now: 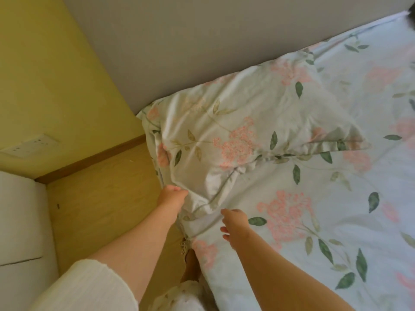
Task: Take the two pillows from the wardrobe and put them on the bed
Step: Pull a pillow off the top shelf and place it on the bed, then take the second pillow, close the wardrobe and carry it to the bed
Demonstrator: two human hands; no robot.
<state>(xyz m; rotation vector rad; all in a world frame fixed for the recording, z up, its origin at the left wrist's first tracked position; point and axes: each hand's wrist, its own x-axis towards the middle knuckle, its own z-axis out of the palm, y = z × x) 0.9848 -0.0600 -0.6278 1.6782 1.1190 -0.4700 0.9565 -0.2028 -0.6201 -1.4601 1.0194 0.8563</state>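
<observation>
So here's where I'm at: one pillow [235, 131] is lying on the bed [314, 187], up at the far-left end, with its far long edge pushed right against the grey headboard [202, 52]. The case has the same pale print as the sheet, pink flower clusters and green leaves, so the two kinda blend together, but you can pick out the pillow by its frilly edge running along the near side. My left hand [173, 194] has the pillow's near-left corner bunched up in it, fingers curled into the fabric and mostly buried in it, right where the mattress edge meets the floor side. My right hand [235, 223] isn't holding anything; the fingers are loose and a bit spread, sitting over the sheet just right of that same corner. Can't honestly tell if the fingertips touch the sheet or hang just above it. I only see the one pillow in view. Other stuff around: wooden floor [101, 187] to the left of the bed, a yellow wall [45, 75] with a white socket panel [31, 144] on it, something white and boxy [20, 209] at the left edge, and my white sleeve [89, 286] down near the bottom.
</observation>
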